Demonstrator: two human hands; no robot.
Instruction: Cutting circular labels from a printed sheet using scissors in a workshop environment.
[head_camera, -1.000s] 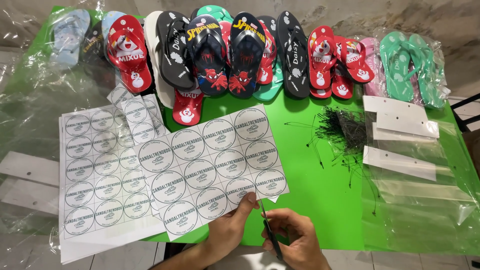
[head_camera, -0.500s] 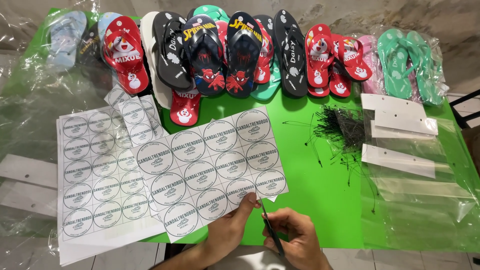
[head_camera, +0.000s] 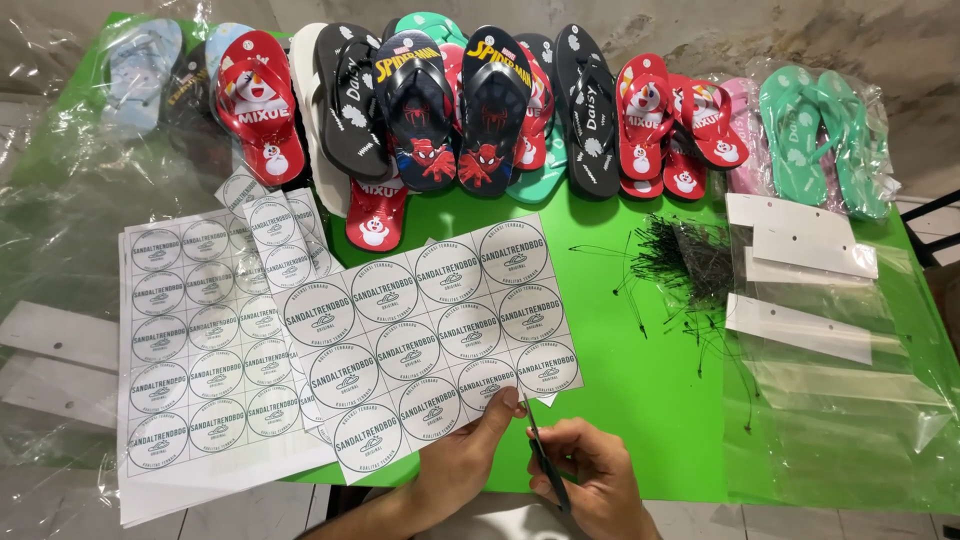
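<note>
left hand (head_camera: 470, 455) pinches the sticker sheet (head_camera: 425, 335) (long axis tilted up-right) — right hand (head_camera: 590, 480) clenches scissors (head_camera: 545, 460), tips up-left.

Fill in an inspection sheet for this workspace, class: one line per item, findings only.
Surface: green table, partly covered.
Job's things: sheet of round labels held at its lower edge by left hand; right hand holds scissors at that edge.
Clutter: more label sheets, row of flip-flops, black tie strings, white card strips, clear plastic bags.
Hands: both busy.
Cables: nothing seen.
Surroundings: tiled floor.
</note>
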